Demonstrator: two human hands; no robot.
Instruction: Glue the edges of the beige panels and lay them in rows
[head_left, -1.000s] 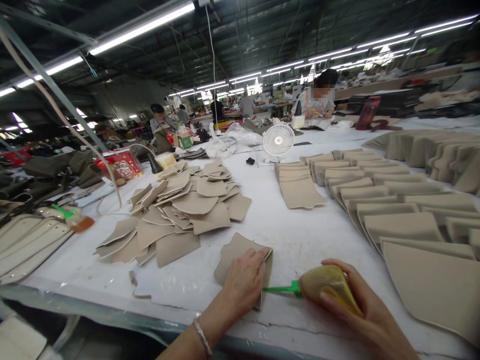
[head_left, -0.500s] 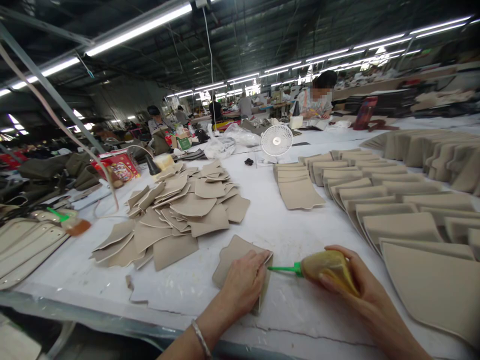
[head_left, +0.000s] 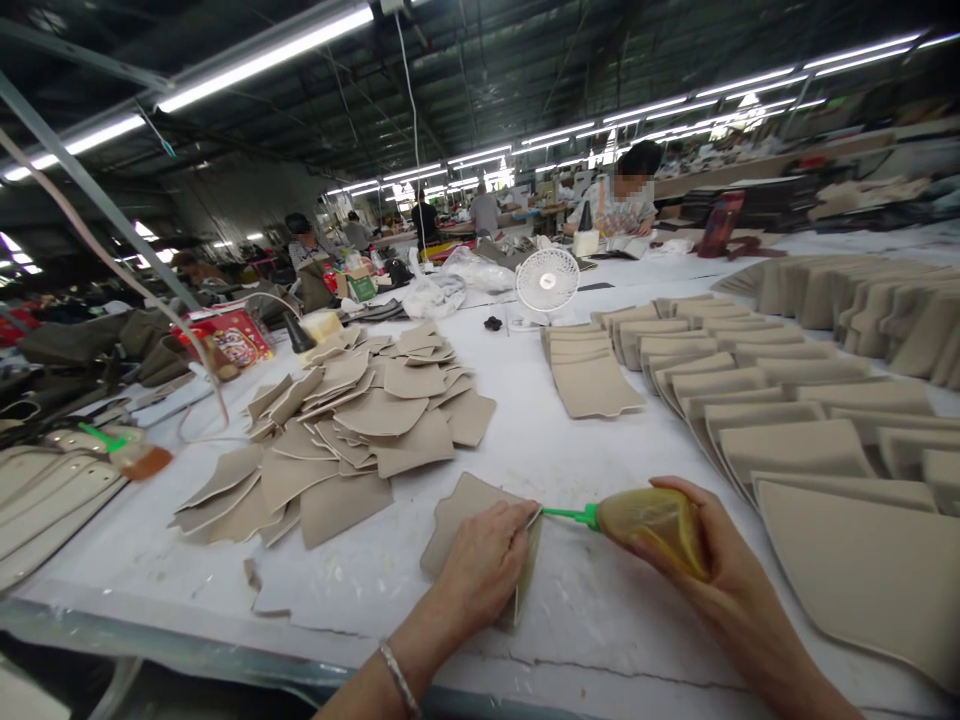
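My left hand (head_left: 484, 565) presses down on a beige cut piece (head_left: 459, 508) lying on the white table (head_left: 585, 460), its fingers curled at the piece's right edge. My right hand (head_left: 712, 575) is wrapped round a yellowish squeeze bottle (head_left: 652, 520). The bottle's green nozzle (head_left: 568, 515) points left and its tip touches the top right corner of the piece, right by my left fingertips.
A loose heap of beige pieces (head_left: 352, 420) lies to the left. Overlapping rows of beige panels (head_left: 780, 410) cover the right side. A small white fan (head_left: 547, 280) stands further back. Another glue bottle (head_left: 131, 455) lies far left. Other people (head_left: 622, 195) work at distant tables.
My right hand has slid the bottle upward along the piece's right edge, from near its lower part to its top corner. My left hand has stayed on the piece.
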